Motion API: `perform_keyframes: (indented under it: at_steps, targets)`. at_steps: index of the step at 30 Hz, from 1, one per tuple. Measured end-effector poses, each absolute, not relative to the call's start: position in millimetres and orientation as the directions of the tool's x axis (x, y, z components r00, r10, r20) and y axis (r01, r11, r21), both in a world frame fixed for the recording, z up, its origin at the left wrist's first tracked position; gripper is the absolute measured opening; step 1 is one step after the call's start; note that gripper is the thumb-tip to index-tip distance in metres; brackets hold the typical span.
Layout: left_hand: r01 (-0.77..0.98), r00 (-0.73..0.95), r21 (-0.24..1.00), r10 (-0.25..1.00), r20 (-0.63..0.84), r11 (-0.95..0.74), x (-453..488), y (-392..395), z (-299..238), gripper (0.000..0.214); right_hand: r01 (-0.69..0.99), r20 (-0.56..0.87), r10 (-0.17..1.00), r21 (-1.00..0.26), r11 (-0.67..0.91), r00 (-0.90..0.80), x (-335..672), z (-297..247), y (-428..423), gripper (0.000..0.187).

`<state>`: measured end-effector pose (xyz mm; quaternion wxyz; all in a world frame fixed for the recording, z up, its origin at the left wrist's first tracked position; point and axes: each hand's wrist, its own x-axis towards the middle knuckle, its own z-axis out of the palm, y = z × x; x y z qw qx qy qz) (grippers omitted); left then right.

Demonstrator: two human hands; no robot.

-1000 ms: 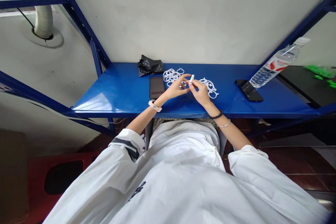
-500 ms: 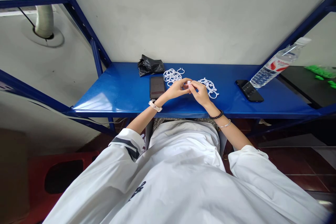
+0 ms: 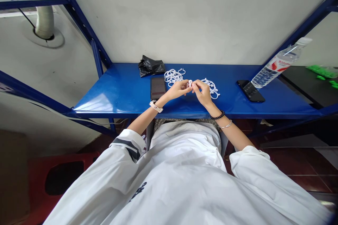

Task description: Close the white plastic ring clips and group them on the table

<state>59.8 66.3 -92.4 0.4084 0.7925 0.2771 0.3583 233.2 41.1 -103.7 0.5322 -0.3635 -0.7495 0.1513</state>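
Observation:
My left hand (image 3: 179, 90) and my right hand (image 3: 201, 92) meet over the front middle of the blue table. Between their fingertips is a white plastic ring (image 3: 190, 83), which looks like a curtain ring; the fingers cover most of it. Both hands are closed in a pinch on it. A pile of white rings (image 3: 173, 75) lies just beyond my left hand, some with small knobs on them. Another group of white rings (image 3: 213, 89) lies beside my right hand, partly covered by it.
Left of the first pile lie a dark flat phone-like device (image 3: 157, 88) and a crumpled black plastic bag (image 3: 150, 66). To the right, a water bottle (image 3: 280, 64) stands by a black phone (image 3: 250, 91). Blue metal posts (image 3: 97, 54) frame the blue table (image 3: 124, 88) against the wall.
The fingertips of my two hands have moved slightly apart, and more of the white ring shows between them. The piles and the other objects stay where they were.

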Motion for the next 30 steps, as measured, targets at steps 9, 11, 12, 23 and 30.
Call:
perform_keyframes:
  at_steps: [9, 11, 12, 23, 30]
  targets:
    - [0.159, 0.566, 0.841, 0.746, 0.351, -0.516, 60.3, 61.2, -88.2, 0.034, 0.334, 0.642, 0.761, -0.699, 0.632, -0.096, 234.8, -108.3, 44.8, 0.028]
    - [0.163, 0.565, 0.842, 0.748, 0.348, -0.514, 60.2, 60.6, -87.4, 0.033, 0.324, 0.64, 0.76, -0.7, 0.637, -0.112, 234.9, -109.2, 45.5, 0.028]
    - [0.165, 0.564, 0.843, 0.75, 0.346, -0.512, 60.1, 60.4, -87.2, 0.032, 0.319, 0.641, 0.759, -0.7, 0.639, -0.114, 235.0, -109.7, 45.9, 0.028]
    - [0.221, 0.592, 0.813, 0.737, 0.326, -0.538, 60.7, 63.2, -89.6, 0.026, 0.324, 0.633, 0.762, -0.699, 0.638, -0.135, 234.7, -108.9, 45.0, 0.028]
    - [0.22, 0.614, 0.819, 0.728, 0.306, -0.53, 59.6, 63.3, -90.3, 0.024, 0.328, 0.619, 0.771, -0.705, 0.629, -0.147, 234.6, -107.7, 44.2, 0.029]
